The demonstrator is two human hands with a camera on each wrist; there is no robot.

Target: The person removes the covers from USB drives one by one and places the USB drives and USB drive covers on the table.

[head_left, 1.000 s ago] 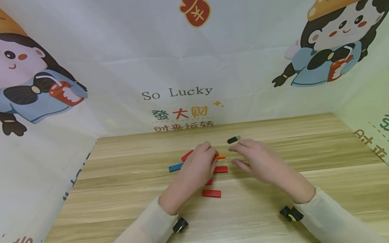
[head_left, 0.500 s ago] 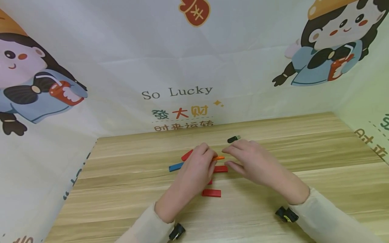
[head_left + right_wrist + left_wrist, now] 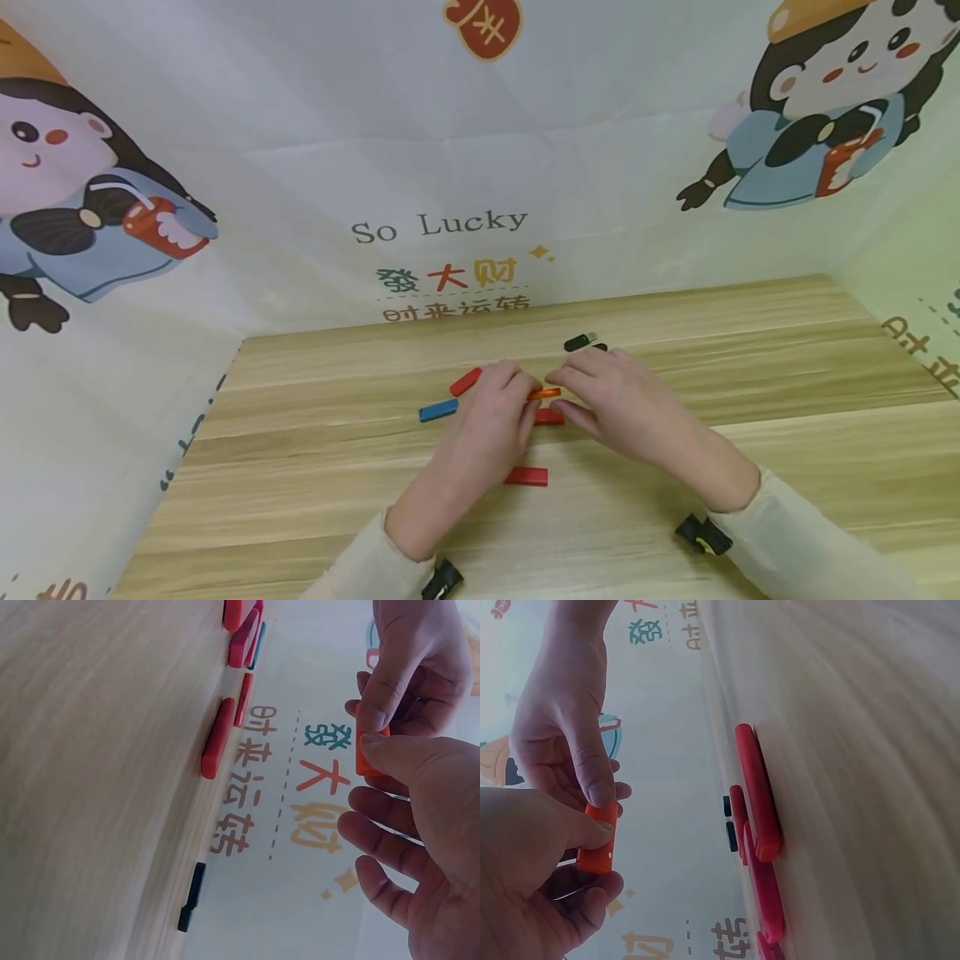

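A small flat orange stick point(image 3: 545, 393) is held up between both hands, above the table. My left hand point(image 3: 491, 412) pinches its left part, thumb laid along the flat face, as the left wrist view shows. My right hand point(image 3: 626, 400) pinches the other end; in the right wrist view its thumb presses on the orange stick point(image 3: 367, 757) while the other fingers spread loosely. Beneath the hands lies a red flat piece point(image 3: 550, 417). A blue flat piece point(image 3: 438, 410) and another red piece point(image 3: 466, 382) lie left of my left hand.
One more red piece point(image 3: 527, 477) lies nearer the front. Behind my right hand are a black USB stick point(image 3: 579, 342) with a metal plug and a small black piece point(image 3: 600, 347). A printed cloth point(image 3: 315, 183) hangs along the table's back edge.
My right hand has moved left to the orange stick's free end. The small black piece behind it has come into view. My left hand keeps its hold on the stick.
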